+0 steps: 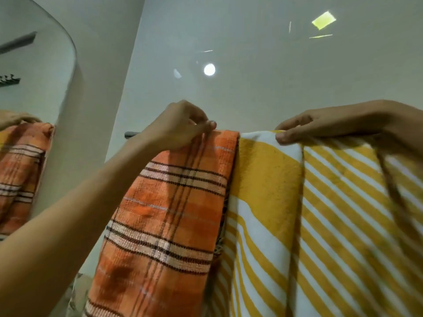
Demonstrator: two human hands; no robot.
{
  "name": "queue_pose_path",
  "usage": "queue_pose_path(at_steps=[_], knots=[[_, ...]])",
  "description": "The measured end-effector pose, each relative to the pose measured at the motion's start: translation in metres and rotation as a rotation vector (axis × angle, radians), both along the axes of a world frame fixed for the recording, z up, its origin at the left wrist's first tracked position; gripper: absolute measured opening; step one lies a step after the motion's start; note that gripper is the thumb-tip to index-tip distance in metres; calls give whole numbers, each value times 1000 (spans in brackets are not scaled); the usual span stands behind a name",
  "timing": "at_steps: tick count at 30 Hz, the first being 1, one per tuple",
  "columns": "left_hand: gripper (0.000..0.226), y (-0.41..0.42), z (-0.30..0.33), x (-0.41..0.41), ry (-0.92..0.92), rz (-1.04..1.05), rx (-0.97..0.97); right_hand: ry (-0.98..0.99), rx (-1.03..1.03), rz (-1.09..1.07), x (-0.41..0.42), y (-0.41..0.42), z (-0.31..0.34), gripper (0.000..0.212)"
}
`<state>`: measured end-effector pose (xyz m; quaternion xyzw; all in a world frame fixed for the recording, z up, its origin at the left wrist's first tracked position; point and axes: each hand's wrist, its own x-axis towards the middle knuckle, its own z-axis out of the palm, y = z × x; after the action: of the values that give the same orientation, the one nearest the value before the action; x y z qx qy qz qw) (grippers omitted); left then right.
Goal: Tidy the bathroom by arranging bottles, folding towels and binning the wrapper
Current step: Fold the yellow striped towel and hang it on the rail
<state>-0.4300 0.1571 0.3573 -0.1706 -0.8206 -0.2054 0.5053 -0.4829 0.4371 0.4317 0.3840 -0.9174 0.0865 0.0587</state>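
Note:
An orange checked towel (174,216) hangs over a wall rail (130,134), whose dark end shows just left of my left hand. My left hand (180,124) pinches the top fold of this towel at the rail. Beside it on the right hangs a yellow and white striped towel (320,213), touching the orange one. My right hand (320,124) pinches the top edge of the striped towel at the rail. No bottles or wrapper are in view.
A curved mirror (34,76) on the left wall reflects the orange towel and a hand. The pale glossy wall (251,65) behind the rail carries bright light reflections.

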Motion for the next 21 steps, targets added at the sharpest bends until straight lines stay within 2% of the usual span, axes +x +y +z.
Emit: queue_pose_path(at_steps=[4,7,9,13,15,16,18,21], knots=[[26,56,3,6,-25,-66,-96,27,-65,-14,16,25,-12,55],[29,90,6,6,-89,-97,-153,159,-96,-10,34,25,-22,54],[32,105,7,4,-108,-85,-168,357,-97,14,41,24,-33,49],[34,121,1,5,-96,-91,-133,1046,-146,-14,42,29,-68,39],[39,130,-10,7,-60,-145,-82,1236,-149,-55,40,31,-82,34],[43,136,-19,8,-44,-192,-25,1274,-164,-56,40,31,-86,30],[68,146,-41,10,-22,-239,89,1298,-228,-51,40,30,-93,28],[101,170,-79,14,49,-185,181,1278,-380,-75,40,24,-100,24]])
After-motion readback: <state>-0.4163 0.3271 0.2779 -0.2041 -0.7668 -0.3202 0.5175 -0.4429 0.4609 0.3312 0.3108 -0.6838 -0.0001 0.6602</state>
